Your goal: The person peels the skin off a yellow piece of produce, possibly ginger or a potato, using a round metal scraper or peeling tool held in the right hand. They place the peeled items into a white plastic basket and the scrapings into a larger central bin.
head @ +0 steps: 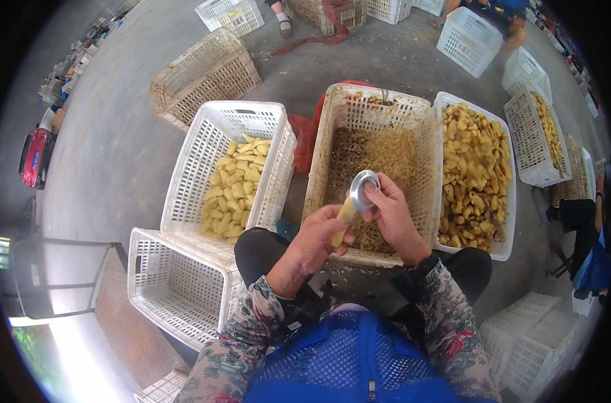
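My left hand [319, 232] grips a long, pale yellow piece of ginger [344, 217], held at a slant. My right hand [393, 211] pinches a round, shiny metal scraper [364, 189], with the thumb inside its rim. The scraper's lower edge meets the upper end of the ginger. Both hands are above a dirty plastic crate [311, 196] with brown and yellowish scrapings [386, 151] at its bottom. Peeled ginger [235, 186] fills part of a white crate [189, 166] on the left. Unpeeled ginger [474, 176] is heaped in a white crate [511, 211] on the right.
An overlapping white crate [184, 282] sits at the lower left. Behind stands a stained crate [204, 80]. Red netting [301, 141] lies between crates. Other people's legs [282, 20] and a blue-clad person [595, 262] are nearby. More crates [529, 342] stand at lower right.
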Tool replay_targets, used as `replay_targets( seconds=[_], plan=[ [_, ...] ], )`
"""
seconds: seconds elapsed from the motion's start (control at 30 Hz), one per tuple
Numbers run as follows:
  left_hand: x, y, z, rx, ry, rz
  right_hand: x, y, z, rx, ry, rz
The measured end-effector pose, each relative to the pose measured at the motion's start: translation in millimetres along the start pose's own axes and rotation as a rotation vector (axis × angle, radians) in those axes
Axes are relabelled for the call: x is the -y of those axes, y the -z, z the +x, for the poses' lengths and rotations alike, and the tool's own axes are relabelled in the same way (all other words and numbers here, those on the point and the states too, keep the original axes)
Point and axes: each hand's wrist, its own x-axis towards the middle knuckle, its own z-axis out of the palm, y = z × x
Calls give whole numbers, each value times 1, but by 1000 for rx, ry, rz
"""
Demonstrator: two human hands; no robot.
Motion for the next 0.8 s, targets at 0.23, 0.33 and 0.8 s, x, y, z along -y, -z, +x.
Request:
replay_targets(
  seconds=[0.23, 0.33, 0.8],
  plan=[
    [-4, -4, -8, 113, 97, -95, 53, 6, -12, -147, 128, -430],
    [-3, -6, -6, 63, 114, -18, 49, -7, -30, -31, 382, -858],
    [20, -4, 0, -95, -409, 810, 35, 11, -20, -128, 464, -1144]
  ],
)
